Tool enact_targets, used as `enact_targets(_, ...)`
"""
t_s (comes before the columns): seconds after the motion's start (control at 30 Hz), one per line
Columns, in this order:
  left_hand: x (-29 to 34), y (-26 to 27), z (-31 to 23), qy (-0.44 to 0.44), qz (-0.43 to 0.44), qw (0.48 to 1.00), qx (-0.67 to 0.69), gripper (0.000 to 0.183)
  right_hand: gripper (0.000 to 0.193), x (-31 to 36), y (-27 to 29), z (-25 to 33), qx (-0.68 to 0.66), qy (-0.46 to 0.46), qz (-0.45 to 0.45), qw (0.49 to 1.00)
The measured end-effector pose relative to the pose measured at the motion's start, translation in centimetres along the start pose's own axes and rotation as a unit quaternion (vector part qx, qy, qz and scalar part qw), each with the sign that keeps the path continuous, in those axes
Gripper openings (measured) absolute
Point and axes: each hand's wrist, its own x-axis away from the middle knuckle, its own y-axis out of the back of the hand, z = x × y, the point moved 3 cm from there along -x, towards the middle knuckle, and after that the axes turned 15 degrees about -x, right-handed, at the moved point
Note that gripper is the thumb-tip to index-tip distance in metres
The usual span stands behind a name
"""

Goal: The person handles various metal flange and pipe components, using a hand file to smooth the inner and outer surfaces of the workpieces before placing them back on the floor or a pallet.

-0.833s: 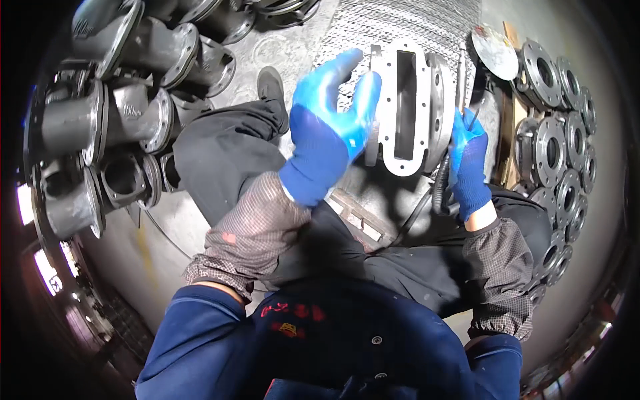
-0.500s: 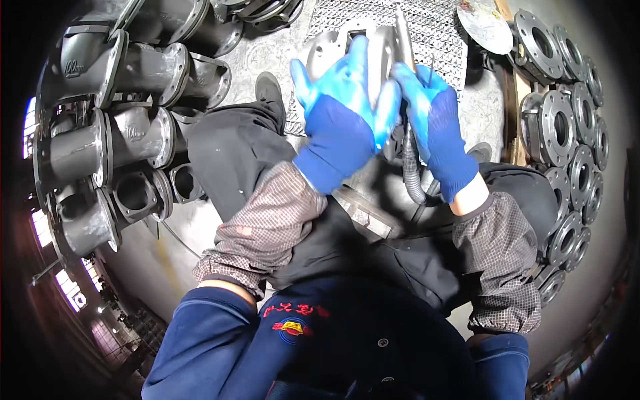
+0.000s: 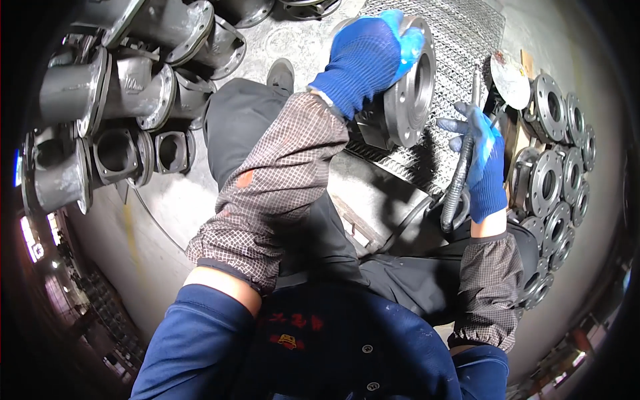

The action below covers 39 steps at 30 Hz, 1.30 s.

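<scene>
A grey flanged metal casting [image 3: 408, 100] stands tilted on the textured metal grating, its round flange and bore turned to the right. My left hand [image 3: 373, 52], in a blue glove, grips the casting's upper rim; some of its fingers are hidden behind the flange. Off to the right, apart from the casting, my right hand [image 3: 488, 150] holds a slim rod-shaped hand tool [image 3: 475, 87] upright. From that tool a dark ribbed hose [image 3: 455, 193] runs down past the palm. The fingertips of this glove are darkened and stick out left of the tool.
Grey flanged pipe fittings [image 3: 127, 87] are stacked on the left. Stacked flanged rings [image 3: 548, 180] stand on the right, near a pale round disc [image 3: 510, 81]. Under the casting lies the metal grating [image 3: 460, 33]. A cable [image 3: 157, 227] crosses the floor at left.
The casting has turned so its flange and bore face right. My left hand has shifted up onto its rim. My right hand has moved right and down, away from it, with the tool.
</scene>
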Motion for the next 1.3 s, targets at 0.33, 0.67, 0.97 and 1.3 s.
enact_targets(0.33, 0.0, 0.2, 0.8, -0.036, -0.014, 0.965, 0.26, 0.03, 0.046, 1.4, -3.1, 2.1, -0.026, 0.112, 0.104, 0.988)
enact_targets(0.67, 0.4, 0.5, 1.7, 0.039, 0.036, 0.966, 0.254, 0.066, 0.044, 0.8, -10.7, 3.0, -0.256, -0.083, 0.274, 0.923)
enact_targets(0.97, 0.6, 1.4, 0.8, 0.104, 0.121, 0.983, 0.088, 0.052, 0.029, 1.3, -10.9, 4.0, 0.141, 0.004, 0.163, 0.976)
enact_targets(1.3, 1.7, 1.5, 0.3, 0.039, -0.038, 0.991, 0.121, 0.031, 0.033, -5.2, -2.8, 2.1, 0.34, 0.174, -0.116, 0.917)
